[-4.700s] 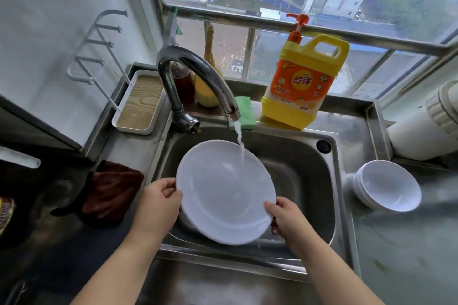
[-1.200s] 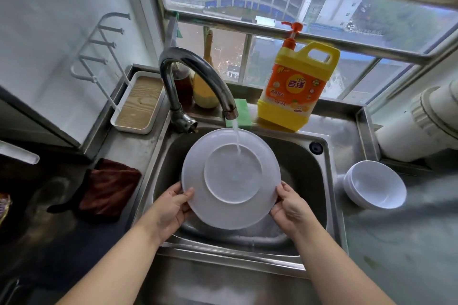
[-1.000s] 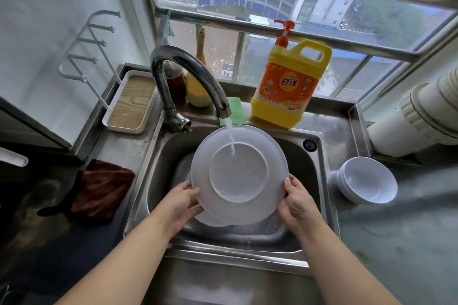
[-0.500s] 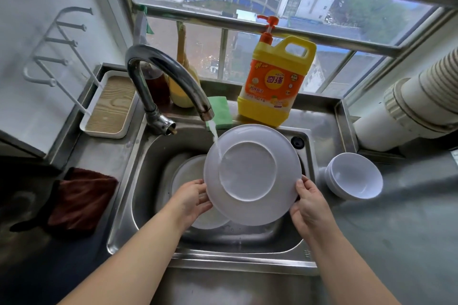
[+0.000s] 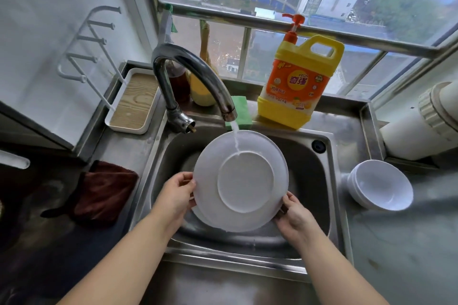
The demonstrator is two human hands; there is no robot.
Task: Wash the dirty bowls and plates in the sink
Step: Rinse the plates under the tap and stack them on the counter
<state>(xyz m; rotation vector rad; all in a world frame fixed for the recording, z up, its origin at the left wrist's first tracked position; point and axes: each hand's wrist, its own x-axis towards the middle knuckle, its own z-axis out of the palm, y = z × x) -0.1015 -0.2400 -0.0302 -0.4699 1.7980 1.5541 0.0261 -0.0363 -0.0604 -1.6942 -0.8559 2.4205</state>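
Gripping plate [image 5: 245,181] (underside up): left hand [image 5: 177,195], right hand [image 5: 293,215].

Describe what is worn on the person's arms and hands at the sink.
Nothing is worn that shows. Both forearms are bare up to the picture's lower edge, with no sleeves in sight. The left hand and right hand have no gloves, and no rings, watch or bracelets are visible.

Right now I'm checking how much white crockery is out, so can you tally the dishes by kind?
Plates: 2, one held under the tap by both hands, one partly hidden beneath it in the sink.
Bowls: the stack right of the sink shows about 3 rims; the exact number is unclear.
Total: about 5.
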